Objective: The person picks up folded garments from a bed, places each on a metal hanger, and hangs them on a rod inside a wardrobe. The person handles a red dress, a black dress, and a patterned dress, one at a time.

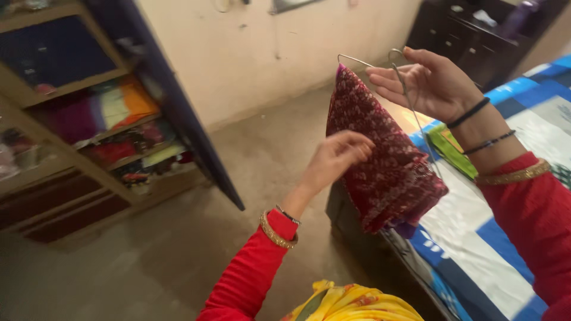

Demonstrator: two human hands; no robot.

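Yellow cloth (351, 303) lay nearest. Left hand (333, 157) pinched maroon cloth (386, 166), draped on wire hanger (410, 98) above bed (476, 255); right hand (431, 83) loosely grasped hanger. Draping step; next likely needed smoothing.

The person is wearing long bright red fabric sleeves (250, 276) trimmed with gold braided cuffs (277, 230). The right hand (428, 83) is showing two thin black wrist bangles (479, 128), while the left hand (333, 157) is wearing one dark thin bangle (288, 215).
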